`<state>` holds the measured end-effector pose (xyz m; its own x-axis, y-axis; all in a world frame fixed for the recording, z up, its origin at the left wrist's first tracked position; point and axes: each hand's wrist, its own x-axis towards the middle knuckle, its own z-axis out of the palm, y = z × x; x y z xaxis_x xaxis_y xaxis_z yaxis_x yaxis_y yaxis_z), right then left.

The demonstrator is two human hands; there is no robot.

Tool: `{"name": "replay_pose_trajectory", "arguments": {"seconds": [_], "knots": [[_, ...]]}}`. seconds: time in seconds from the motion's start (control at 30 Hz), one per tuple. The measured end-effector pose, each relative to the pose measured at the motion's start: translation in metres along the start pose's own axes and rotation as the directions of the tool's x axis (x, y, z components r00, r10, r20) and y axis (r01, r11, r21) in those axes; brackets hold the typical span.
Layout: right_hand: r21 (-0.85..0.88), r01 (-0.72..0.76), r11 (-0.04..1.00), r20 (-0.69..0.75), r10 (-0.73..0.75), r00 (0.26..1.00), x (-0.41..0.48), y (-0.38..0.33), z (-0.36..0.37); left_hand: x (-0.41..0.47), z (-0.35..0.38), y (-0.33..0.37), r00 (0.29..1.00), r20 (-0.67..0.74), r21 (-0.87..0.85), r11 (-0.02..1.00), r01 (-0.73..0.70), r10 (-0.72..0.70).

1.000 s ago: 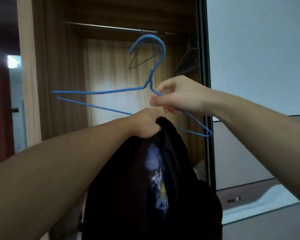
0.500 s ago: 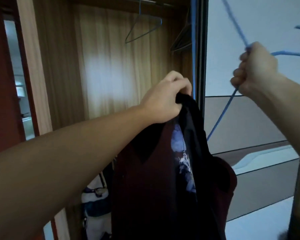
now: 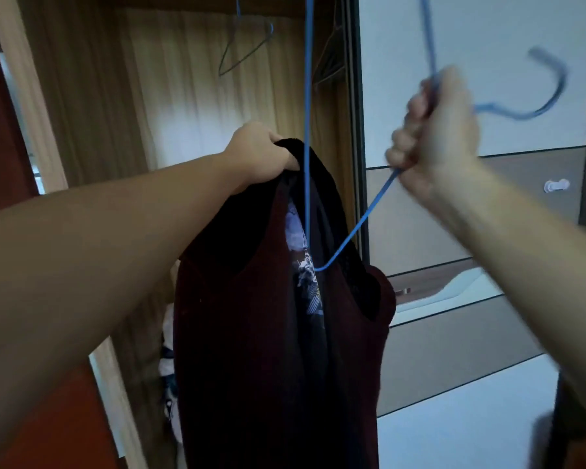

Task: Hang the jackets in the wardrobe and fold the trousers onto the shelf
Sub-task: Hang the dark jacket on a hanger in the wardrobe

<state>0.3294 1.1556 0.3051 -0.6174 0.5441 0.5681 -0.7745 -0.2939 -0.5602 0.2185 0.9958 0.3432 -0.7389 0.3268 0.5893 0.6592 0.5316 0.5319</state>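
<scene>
Threading a thin blue wire hanger (image 3: 349,235) into a dark maroon-and-black jacket (image 3: 271,333), a person stands at an open wood-panelled wardrobe (image 3: 92,96). In the single head view, the job looks barely begun: the jacket is off the rail, gripped at its collar and hanging in front of the opening, and only one corner of the hanger sits inside the neck, against a pale printed lining. No trousers or shelf can be seen, so folding appears to remain. An empty dark wire hanger (image 3: 244,45) waits at the top of the wardrobe. The left hand (image 3: 257,157), arm stretched forward, is pinched tight on the collar. The right hand (image 3: 430,133), raised and blurred, is fisted around the hanger's neck, its hook pointing right toward the pale sliding door (image 3: 487,231).
</scene>
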Motion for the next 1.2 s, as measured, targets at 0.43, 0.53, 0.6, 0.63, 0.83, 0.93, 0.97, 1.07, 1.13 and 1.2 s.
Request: {"name": "replay_pose_trajectory", "arguments": {"seconds": [0.43,0.53,0.6,0.63,0.83,0.93,0.97,1.07,1.13,1.2], "knots": [[-0.459,-0.039,0.888,-0.078,0.004,0.997,-0.011,0.119,-0.054,-0.01,-0.048,-0.013,0.999,-0.003,-0.108,0.994,-0.035,0.035],[-0.55,0.026,0.835,-0.015,-0.041,0.999,-0.004,0.118,-0.059,-0.012,-0.057,-0.024,0.999,0.041,-0.141,0.99,-0.024,0.03],[-0.6,0.026,0.8,0.023,-0.016,1.0,0.0,0.119,-0.066,-0.013,-0.061,-0.03,0.998,0.047,-0.184,0.982,0.039,-0.03],[-0.616,0.012,0.788,0.036,0.013,0.999,0.001,0.121,-0.068,-0.012,-0.062,-0.032,0.998,0.047,-0.195,0.979,0.054,-0.046],[-0.634,-0.046,0.772,0.104,0.144,0.984,0.005,0.126,-0.073,-0.009,-0.061,-0.037,0.996,0.079,-0.16,0.986,0.05,-0.037],[-0.646,-0.161,0.746,0.129,0.315,0.94,0.007,0.129,-0.079,-0.01,-0.059,-0.034,0.99,0.141,-0.087,0.996,0.01,0.002],[-0.659,-0.201,0.725,0.128,0.372,0.919,0.008,0.13,-0.08,-0.011,-0.059,-0.032,0.985,0.17,-0.063,0.998,-0.01,0.02],[-0.678,-0.272,0.683,0.097,0.451,0.887,0.011,0.132,-0.082,-0.012,-0.061,-0.034,0.972,0.228,0.063,0.996,-0.062,0.046],[-0.691,-0.282,0.665,0.069,0.449,0.891,0.013,0.132,-0.08,-0.014,-0.061,-0.039,0.967,0.245,0.165,0.98,-0.114,0.071],[-0.705,-0.263,0.658,0.078,0.44,0.894,0.013,0.131,-0.078,-0.014,-0.06,-0.047,0.968,0.231,0.276,0.947,-0.162,0.098]]}}
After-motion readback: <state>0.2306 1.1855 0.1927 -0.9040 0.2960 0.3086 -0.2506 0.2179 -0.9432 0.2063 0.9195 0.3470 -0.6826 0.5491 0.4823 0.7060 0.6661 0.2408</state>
